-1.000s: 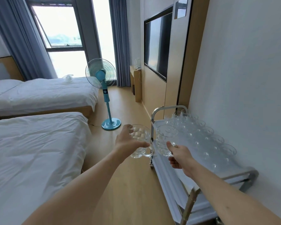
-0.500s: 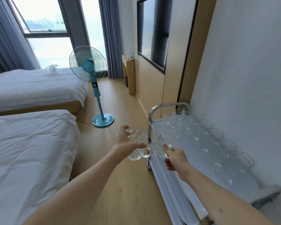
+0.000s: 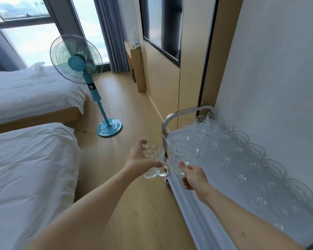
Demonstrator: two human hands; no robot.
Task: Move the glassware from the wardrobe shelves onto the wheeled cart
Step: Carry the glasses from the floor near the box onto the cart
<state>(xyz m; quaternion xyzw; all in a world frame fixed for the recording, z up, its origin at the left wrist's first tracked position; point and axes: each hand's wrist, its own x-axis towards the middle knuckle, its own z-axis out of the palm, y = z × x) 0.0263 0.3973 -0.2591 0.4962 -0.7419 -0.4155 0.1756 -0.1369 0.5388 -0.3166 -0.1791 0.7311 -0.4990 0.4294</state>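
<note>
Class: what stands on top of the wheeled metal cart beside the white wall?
On the wheeled metal cart, rows of clear glass mugs stand on its white top shelf along the wall. Its lower shelves and wheels are covered by that top shelf and the right arm.

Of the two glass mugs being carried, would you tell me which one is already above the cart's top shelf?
The right hand's mug; the left hand's mug hangs over bare floor beside the cart.

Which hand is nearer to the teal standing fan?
Left. The left hand, gripping a clear glass mug, is over the wooden floor on the side of the teal standing fan. The right hand holds another glass mug at the wheeled cart's edge, farther away.
</note>
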